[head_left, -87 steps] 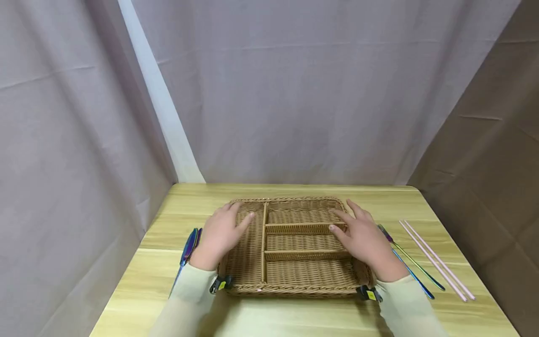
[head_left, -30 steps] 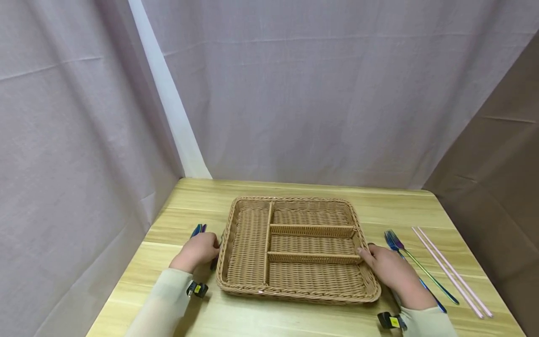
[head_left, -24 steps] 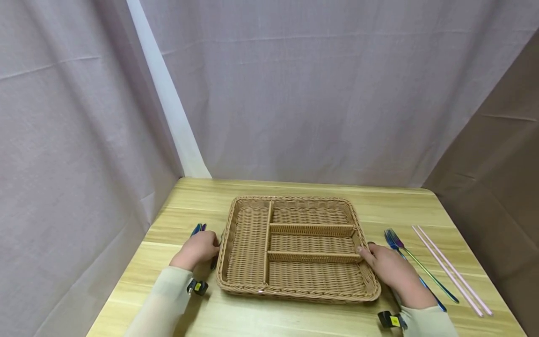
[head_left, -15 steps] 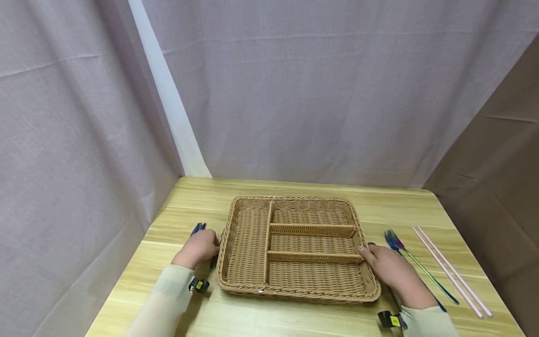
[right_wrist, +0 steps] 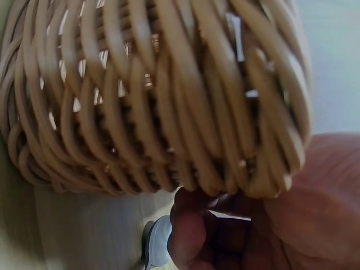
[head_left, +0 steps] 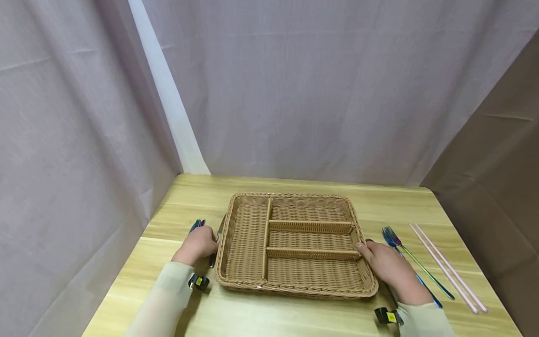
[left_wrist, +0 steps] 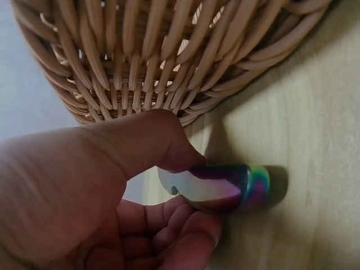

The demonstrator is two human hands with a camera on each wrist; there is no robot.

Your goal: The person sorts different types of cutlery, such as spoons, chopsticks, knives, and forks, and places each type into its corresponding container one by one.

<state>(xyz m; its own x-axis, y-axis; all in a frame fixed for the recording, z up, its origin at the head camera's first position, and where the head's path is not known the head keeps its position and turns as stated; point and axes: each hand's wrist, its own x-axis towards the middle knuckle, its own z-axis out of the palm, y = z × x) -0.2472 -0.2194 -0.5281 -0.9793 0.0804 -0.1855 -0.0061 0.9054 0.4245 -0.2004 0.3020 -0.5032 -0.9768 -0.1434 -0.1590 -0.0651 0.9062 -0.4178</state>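
A woven wicker basket (head_left: 311, 292) with several compartments sits on the table (head_left: 278, 318). My left hand (head_left: 198, 245) is just outside its left wall. There its thumb and curled fingers pinch what looks like a table knife (left_wrist: 216, 188) with an iridescent handle. My right hand (head_left: 389, 269) is at the right wall, thumb against the rim, other fingers curled below the rim in the right wrist view. They grip a silvery metal piece of cutlery (right_wrist: 159, 242), mostly hidden, its kind unclear.
Two iridescent forks (head_left: 414, 267) lie right of my right hand, with two pink chopsticks (head_left: 448, 269) farther right. Blue and purple spoons (head_left: 195, 225) lie left, partly behind my left hand. Grey curtains (head_left: 294, 93) stand behind the table.
Both hands have moved from over the basket down to its outer sides, where their fingers have curled. Over the last half second the hands hardly move, while the head view shifts slightly.
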